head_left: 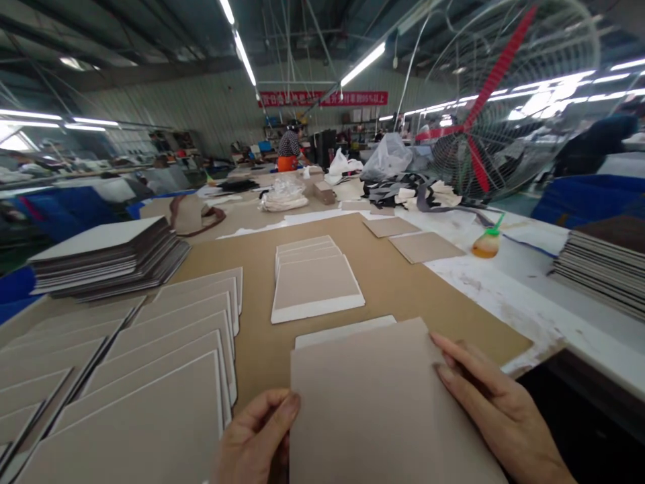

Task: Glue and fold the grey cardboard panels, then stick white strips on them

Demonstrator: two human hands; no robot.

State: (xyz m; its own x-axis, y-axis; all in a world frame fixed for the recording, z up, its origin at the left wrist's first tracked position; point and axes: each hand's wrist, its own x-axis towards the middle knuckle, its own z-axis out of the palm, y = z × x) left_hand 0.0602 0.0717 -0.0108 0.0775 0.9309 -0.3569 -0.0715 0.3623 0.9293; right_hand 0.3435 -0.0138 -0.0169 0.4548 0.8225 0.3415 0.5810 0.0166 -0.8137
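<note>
A flat beige panel (367,403) lies between my hands, low in the view. My left hand (262,433) pinches its left edge between thumb and fingers. At the right edge, my right hand (494,400) grips the same panel near its far corner, thumb on the near side. Behind the panel, the white edge of another sheet (347,329) shows on the brown board (403,296). Farther up sits a small fanned stack of beige panels with white edges (317,279). Left of my left hand, rows of overlapping beige panels (151,390) cover the table.
A tall stack of panels (108,249) stands at the left, another (605,265) at the far right. A bottle with a green spout (486,240) and two loose panels (426,247) lie to the right. A large red-bladed fan (468,124) and a person (289,148) are farther back.
</note>
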